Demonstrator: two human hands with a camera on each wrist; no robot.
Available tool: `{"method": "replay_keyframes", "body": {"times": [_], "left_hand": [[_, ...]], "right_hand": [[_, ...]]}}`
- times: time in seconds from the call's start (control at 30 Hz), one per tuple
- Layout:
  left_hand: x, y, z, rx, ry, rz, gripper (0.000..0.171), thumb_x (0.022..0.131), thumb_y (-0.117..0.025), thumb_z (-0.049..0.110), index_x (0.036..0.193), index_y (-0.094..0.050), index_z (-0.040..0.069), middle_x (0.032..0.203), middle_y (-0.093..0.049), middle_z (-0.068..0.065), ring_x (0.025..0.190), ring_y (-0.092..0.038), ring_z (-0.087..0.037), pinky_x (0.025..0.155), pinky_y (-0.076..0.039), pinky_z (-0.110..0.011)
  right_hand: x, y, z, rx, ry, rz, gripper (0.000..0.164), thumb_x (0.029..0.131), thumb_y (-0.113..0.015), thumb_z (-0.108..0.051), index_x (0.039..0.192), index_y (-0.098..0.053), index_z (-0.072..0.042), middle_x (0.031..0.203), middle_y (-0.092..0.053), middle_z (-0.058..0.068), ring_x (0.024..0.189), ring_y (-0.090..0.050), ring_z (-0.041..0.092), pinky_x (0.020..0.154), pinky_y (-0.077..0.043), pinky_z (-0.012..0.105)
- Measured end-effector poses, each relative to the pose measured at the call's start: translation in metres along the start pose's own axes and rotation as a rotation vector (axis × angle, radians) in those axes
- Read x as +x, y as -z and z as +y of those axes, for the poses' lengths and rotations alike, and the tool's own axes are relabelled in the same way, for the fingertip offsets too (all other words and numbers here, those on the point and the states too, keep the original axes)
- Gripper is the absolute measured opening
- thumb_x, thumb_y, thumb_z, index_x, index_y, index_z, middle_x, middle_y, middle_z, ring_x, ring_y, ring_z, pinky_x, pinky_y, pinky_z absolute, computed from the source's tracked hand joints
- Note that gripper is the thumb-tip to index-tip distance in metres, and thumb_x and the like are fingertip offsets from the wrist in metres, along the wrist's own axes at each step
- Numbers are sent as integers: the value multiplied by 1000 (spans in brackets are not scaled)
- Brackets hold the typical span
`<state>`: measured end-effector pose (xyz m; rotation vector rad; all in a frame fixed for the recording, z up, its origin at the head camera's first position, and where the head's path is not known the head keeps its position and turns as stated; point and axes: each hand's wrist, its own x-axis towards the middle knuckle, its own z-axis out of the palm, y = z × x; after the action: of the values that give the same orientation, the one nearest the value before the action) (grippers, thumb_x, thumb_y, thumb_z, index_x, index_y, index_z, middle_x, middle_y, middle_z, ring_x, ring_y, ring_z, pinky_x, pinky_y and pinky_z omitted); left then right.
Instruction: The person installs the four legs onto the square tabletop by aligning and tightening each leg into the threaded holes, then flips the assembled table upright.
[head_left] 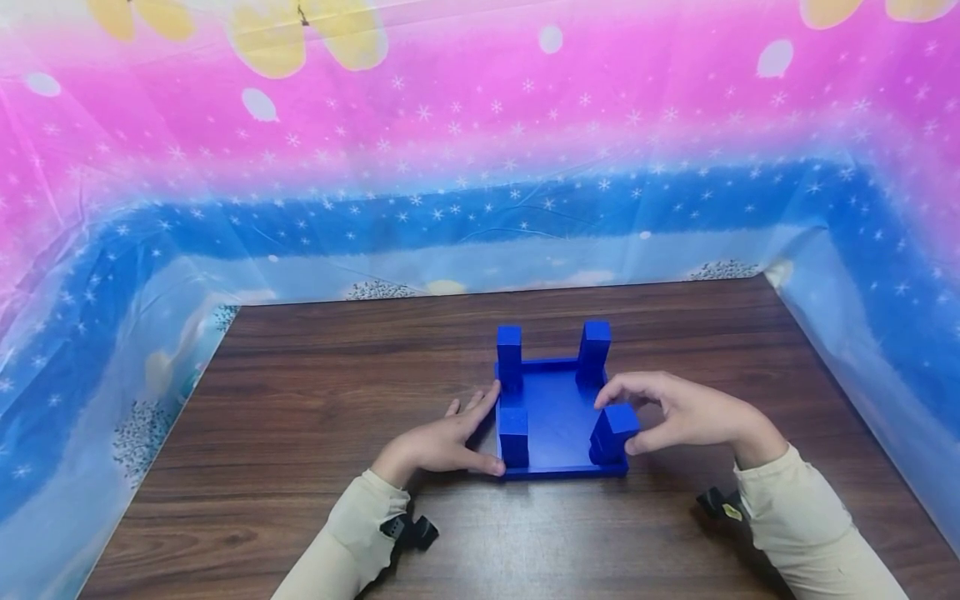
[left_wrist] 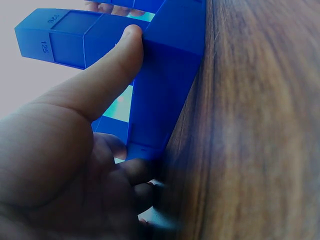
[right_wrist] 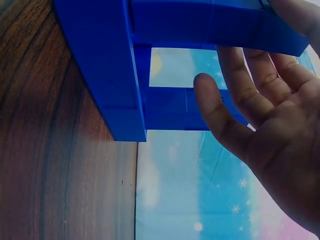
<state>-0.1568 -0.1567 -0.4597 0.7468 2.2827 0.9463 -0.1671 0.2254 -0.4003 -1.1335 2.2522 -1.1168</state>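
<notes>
A blue tray-like base (head_left: 558, 417) with low rims lies on the table, a blue square post standing at each corner. My left hand (head_left: 442, 442) lies along its left rim, fingers stretched out and thumb at the near left corner. In the left wrist view that thumb (left_wrist: 117, 70) presses near the foot of the near left post (left_wrist: 65, 40), which bears the numbers 125 and 126. My right hand (head_left: 686, 417) grips the near right post (head_left: 618, 429), thumb on its right side and fingers round the far side. That post leans slightly right in the head view.
The far left post (head_left: 509, 354) and far right post (head_left: 595, 346) rise from the base's back corners. Dark wood-grain table (head_left: 322, 400) surrounds the base. A pink and blue patterned cloth (head_left: 450, 183) hangs behind and along the sides.
</notes>
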Motion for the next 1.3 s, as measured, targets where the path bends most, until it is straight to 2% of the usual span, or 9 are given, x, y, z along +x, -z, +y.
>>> {"method": "replay_keyframes", "body": {"times": [0.23,0.5,0.63,0.93,0.97,1.07,1.17,1.2,1.3], "left_hand": [[-1,0,-1,-23,-28,2,125,91,-76,60,169,9,14,176,4,-13,161,9,-31,127,16,-52],[1,-2,-12,-39,-63,10,126,89,-76,64,170,9,20,177,6,-12,161,11,-33,126,17,-55],[2,-3,-12,-28,-49,11,125,89,-76,63,170,9,19,177,6,-10,161,10,-31,126,16,-54],[0,0,2,18,19,2,120,93,-79,47,170,8,17,176,4,-9,161,9,-27,127,14,-50],[0,0,3,20,21,1,120,94,-79,47,170,8,17,176,4,-9,161,9,-27,128,14,-50],[0,1,4,16,22,2,120,94,-79,46,170,8,16,176,3,-10,161,9,-27,127,14,-50],[0,1,4,12,18,-1,120,93,-79,47,169,8,15,176,3,-11,161,9,-28,127,14,-50],[-1,1,4,10,19,-1,120,93,-80,47,169,8,16,176,3,-11,161,9,-28,127,14,-50],[-1,1,5,7,22,-2,121,93,-80,47,169,9,16,176,3,-11,161,9,-28,127,14,-51]], "right_hand": [[1,-2,0,-10,1,-4,50,89,-86,-20,133,-63,-22,135,-66,6,118,-59,15,98,-55,39],[-1,-1,-1,-43,16,-23,60,89,-85,-18,143,-58,-21,143,-62,2,127,-56,18,103,-53,41],[-1,-1,0,-42,49,-52,63,89,-80,-6,145,-56,-21,143,-62,1,133,-55,19,109,-50,39],[1,-2,6,31,136,-96,65,92,-68,9,149,-52,-18,141,-62,1,140,-52,17,115,-43,28],[2,-2,6,45,143,-100,65,92,-66,11,149,-52,-16,141,-63,3,137,-53,16,109,-47,26],[3,-2,7,72,181,-110,66,90,-62,16,149,-50,-11,137,-63,11,97,-62,4,78,-55,21],[4,-3,6,106,208,-121,68,88,-59,20,149,-49,-7,135,-63,18,61,-43,6,51,-44,21],[4,-3,6,113,211,-123,69,88,-59,21,149,-48,-8,134,-62,18,55,-36,8,48,-41,21],[5,-3,6,126,211,-125,70,87,-57,22,150,-48,-9,133,-62,19,53,-35,17,47,-40,21]]}}
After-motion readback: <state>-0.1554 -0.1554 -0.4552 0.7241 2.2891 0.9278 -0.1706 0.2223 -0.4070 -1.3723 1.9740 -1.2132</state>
